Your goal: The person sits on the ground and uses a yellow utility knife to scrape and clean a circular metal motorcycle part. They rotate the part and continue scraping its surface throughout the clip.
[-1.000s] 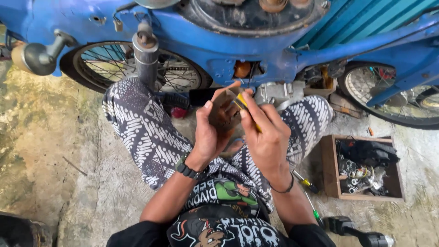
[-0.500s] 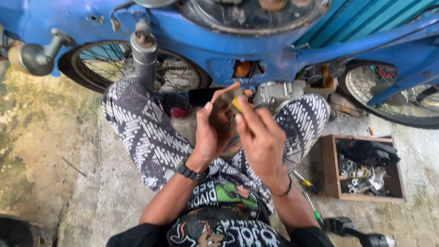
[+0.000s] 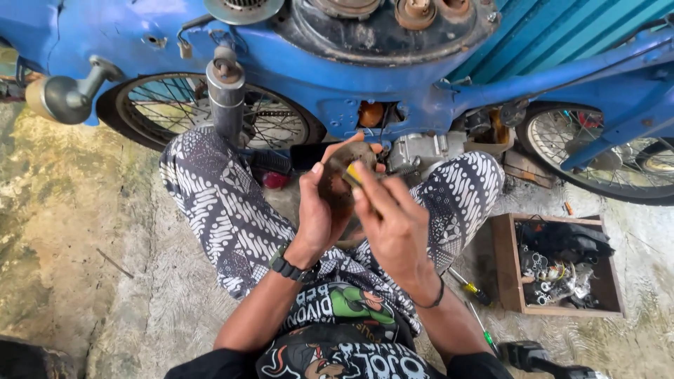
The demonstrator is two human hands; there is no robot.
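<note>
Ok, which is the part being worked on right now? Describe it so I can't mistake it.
Start at the blue motorcycle lying on its side, then drop to the seated person's patterned knees below its engine. Between them, the left hand holds up a round, dark, rusty metal disc, while the right hand presses a yellow-tipped tool against it. It alone is lifted off the floor.

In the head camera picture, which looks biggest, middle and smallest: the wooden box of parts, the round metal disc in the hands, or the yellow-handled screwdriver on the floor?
1. Wooden box, clearly biggest.
2. Round metal disc; being nearer the camera may enlarge it.
3. Yellow-handled screwdriver, smallest.
</note>
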